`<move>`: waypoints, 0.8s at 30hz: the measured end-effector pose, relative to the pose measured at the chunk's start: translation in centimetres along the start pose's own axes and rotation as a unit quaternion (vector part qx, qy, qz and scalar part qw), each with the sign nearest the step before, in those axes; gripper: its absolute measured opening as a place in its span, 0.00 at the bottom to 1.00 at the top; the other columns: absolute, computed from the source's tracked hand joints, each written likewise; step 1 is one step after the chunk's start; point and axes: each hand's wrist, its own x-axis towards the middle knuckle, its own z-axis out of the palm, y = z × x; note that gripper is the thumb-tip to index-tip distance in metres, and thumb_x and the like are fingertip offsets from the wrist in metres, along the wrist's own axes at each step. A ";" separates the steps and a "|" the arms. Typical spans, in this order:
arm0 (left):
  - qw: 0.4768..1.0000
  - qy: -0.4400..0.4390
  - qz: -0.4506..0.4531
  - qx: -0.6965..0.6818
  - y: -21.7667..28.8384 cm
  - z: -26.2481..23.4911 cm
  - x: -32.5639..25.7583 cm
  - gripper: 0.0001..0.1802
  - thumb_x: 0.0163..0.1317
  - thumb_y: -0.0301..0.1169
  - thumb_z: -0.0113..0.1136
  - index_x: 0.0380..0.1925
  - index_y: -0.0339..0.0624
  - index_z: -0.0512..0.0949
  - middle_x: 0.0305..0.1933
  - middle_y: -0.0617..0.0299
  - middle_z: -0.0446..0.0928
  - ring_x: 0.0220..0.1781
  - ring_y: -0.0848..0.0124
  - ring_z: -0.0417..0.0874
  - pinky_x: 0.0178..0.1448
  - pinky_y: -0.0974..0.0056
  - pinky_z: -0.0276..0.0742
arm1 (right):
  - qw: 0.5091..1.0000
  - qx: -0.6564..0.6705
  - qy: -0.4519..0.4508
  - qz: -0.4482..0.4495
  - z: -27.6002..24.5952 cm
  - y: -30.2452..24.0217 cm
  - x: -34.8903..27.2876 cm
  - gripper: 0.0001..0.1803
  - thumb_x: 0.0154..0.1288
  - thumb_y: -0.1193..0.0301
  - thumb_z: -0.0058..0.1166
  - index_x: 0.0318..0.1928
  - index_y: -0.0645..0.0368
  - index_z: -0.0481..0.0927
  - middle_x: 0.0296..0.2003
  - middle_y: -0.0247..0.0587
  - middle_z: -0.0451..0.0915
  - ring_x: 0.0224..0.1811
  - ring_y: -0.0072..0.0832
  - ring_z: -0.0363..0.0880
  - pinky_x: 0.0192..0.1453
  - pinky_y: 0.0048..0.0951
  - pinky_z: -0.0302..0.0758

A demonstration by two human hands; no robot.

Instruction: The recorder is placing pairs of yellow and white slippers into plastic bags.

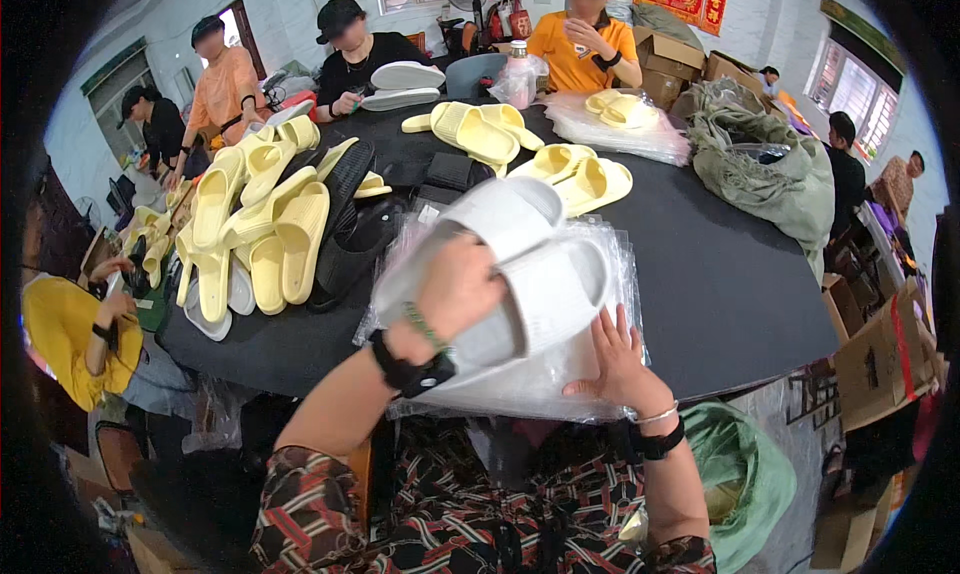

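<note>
My left hand [458, 292] is closed on a pair of light grey slide sandals [565, 286], slightly blurred. The two slides lie side by side, tilted, above a stack of clear plastic bags [515, 386] at the near edge of the black table. Spread fingers of my right hand [622, 369] rest on the bags, beside the toe end of the nearer slide, holding nothing. Part of the bag stack is hidden under the slides.
Pale yellow slides [303, 229] lie piled at the left among black slides [345, 234]. More yellow slides [575, 177] sit farther back. A green-grey woven sack [765, 164] stands at the right. Across the black table [715, 299], a person in orange [570, 44] and another in black work.
</note>
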 end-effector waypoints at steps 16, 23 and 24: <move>0.985 -0.111 -0.132 -0.026 -5.5 8.8 -2.4 0.16 0.55 0.38 0.70 0.37 0.37 0.86 0.37 0.40 0.83 0.42 0.44 0.84 0.50 0.48 0.80 | 0.999 -0.008 0.025 0.028 2.7 1.2 -0.7 0.71 0.46 0.32 0.66 0.77 0.67 0.48 0.79 0.59 0.44 0.83 0.52 0.33 0.82 0.54 0.37; 0.975 -0.087 -0.202 0.018 -7.5 2.9 -5.0 0.17 0.54 0.37 0.73 0.33 0.32 0.84 0.29 0.45 0.83 0.33 0.50 0.85 0.41 0.54 0.80 | 0.999 0.006 0.015 0.027 2.5 0.6 -0.5 0.70 0.47 0.34 0.67 0.77 0.67 0.49 0.79 0.58 0.43 0.83 0.51 0.33 0.82 0.53 0.35; 0.975 -0.087 -0.206 0.022 -7.7 2.1 -5.4 0.17 0.54 0.37 0.73 0.33 0.32 0.84 0.29 0.45 0.83 0.33 0.50 0.85 0.41 0.54 0.80 | 1.000 0.009 0.013 0.023 2.5 0.5 -0.5 0.70 0.47 0.34 0.67 0.77 0.67 0.49 0.79 0.58 0.43 0.83 0.51 0.33 0.82 0.53 0.35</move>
